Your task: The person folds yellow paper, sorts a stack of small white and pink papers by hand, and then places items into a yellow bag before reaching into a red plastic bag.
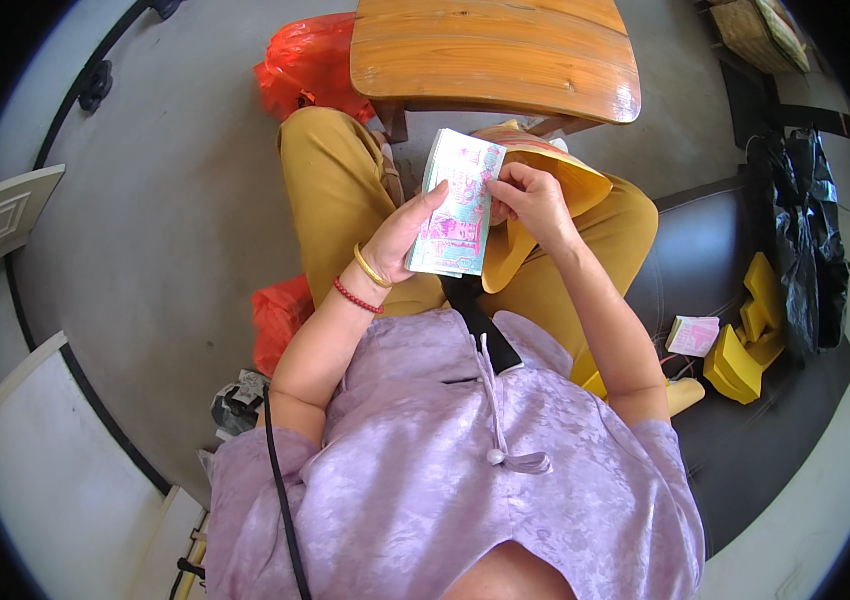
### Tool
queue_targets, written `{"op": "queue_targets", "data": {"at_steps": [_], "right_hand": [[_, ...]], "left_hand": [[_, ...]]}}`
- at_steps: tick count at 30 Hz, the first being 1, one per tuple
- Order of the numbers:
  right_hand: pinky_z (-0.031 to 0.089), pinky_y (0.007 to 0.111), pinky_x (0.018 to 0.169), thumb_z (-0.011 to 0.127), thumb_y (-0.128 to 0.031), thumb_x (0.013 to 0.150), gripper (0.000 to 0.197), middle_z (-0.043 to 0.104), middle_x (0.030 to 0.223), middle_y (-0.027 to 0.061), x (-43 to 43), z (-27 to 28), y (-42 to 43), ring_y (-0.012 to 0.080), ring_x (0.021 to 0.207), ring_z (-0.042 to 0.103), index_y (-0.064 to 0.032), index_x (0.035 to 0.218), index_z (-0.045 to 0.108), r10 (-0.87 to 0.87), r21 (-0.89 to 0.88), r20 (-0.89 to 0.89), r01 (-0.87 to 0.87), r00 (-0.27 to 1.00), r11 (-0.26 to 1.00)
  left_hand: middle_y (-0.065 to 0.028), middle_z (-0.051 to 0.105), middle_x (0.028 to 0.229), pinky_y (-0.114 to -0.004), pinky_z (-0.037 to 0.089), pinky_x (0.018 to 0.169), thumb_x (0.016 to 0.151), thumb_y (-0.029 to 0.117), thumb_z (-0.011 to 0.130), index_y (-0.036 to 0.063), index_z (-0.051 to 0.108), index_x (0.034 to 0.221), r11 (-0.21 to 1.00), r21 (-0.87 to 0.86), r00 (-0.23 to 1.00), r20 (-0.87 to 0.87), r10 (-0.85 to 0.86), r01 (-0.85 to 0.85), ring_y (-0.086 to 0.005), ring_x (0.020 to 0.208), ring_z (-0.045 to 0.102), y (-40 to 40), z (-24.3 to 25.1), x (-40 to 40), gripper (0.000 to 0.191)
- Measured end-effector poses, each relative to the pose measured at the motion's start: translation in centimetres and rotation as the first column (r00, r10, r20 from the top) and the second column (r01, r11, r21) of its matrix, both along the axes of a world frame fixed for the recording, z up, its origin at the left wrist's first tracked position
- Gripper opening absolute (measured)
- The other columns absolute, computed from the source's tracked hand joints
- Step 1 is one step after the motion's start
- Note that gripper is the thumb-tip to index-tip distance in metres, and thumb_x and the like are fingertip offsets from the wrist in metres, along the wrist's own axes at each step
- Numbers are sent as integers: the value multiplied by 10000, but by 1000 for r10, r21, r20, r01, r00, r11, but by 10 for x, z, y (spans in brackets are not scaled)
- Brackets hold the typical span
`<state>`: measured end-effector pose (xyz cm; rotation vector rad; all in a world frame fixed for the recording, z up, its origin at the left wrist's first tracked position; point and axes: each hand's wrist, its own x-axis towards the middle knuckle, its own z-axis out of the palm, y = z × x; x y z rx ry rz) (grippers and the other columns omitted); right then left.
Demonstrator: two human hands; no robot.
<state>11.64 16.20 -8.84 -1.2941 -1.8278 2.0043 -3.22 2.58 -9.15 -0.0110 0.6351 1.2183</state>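
Observation:
A stack of printed paper notes, pink and teal on white, is held upright over my lap. My left hand grips its left side, the thumb lying across the front. At the right edge of the stack, my right hand pinches the paper between thumb and fingers; some of its fingers are hidden behind. Below and behind that hand, a yellow paper piece with a striped, curved edge rests over my right thigh.
A wooden table stands ahead, with a red plastic bag at its left. To my right, a dark padded seat bears a smaller pile of pink printed papers, folded yellow paper pieces and a black plastic bag.

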Motion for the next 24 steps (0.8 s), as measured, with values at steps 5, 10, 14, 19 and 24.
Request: {"op": "queue_targets", "data": {"at_steps": [5,10,14,19,24], "right_hand": [[511,249,521,595,-107,857,145,592,648,36,10,-5,3,81,570,555,30,839,639,7,50,29,-8,1000,999],[407,201,512,560,-122,887,165,596,656,3,12,2,-1,63,574,538,7,839,651,28,127,98,-41,995,991],[416,215,502,533,-116,869,166,583,644,8,21,4,4,71,547,519,4,815,633,-7,196,76,-8,997,981],[467,347,594,546,-208,773,220,606,632,135,45,9,30,230,592,594,5,753,598,40,383,420,-217,907,898],[497,378,708,547,-239,763,277,658,787,186,42,5,46,296,769,642,2,829,666,146,276,602,-376,785,885]], "left_hand": [[-90,605,1121,-332,518,830,935,388,498,38,455,1273,999,-18,999,6,38,-38,-175,961,623,-4,-2,1,488],[-98,602,1133,-328,516,835,934,371,503,31,451,1278,1000,-6,1000,9,23,-23,-180,975,621,-6,-7,2,486],[-103,598,1145,-325,510,846,939,348,497,27,455,1279,996,-19,995,50,86,-85,-187,981,617,-8,-4,-3,469],[-181,530,1228,-405,516,846,951,380,441,6,373,1341,983,87,986,-27,162,-159,-275,1047,578,-12,-14,-24,544],[-188,526,1230,-410,520,846,949,394,442,34,359,1358,980,74,980,-49,191,-187,-278,1057,570,-16,-10,-32,552]]}}
